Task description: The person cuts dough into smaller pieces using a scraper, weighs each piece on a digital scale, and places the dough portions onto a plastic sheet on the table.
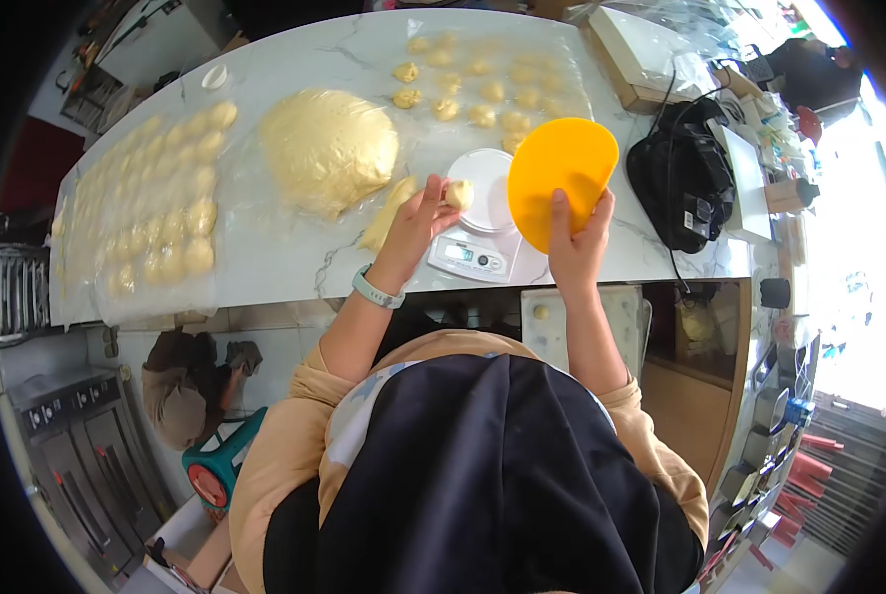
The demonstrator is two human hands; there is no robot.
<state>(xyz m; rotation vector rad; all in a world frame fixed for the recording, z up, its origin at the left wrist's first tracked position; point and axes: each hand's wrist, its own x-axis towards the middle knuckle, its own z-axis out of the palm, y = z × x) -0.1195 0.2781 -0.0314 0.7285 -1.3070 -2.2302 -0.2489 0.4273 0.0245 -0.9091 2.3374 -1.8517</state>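
My left hand (pixel 426 220) pinches a small piece of dough (pixel 459 194) at the left edge of the round plate of a white digital kitchen scale (pixel 485 203). In my right hand (pixel 580 233) is a yellow dough scraper (pixel 562 173), tilted up beside the scale's right side. A large mound of dough (pixel 329 148) lies under plastic to the left. Between it and my left wrist is a smaller strip of dough (pixel 389 216), partly hidden by my hand. Behind the scale, several small dough pieces (pixel 446 108) sit on the table, many of them under plastic film.
Rows of dough balls (pixel 171 213) under plastic cover the left of the marble-patterned table (pixel 295 267). A black bag (pixel 683 168) with cables and a white box (pixel 651 54) stand at the right. Another person (pixel 181 391) crouches by a teal stool (pixel 227 457) at lower left.
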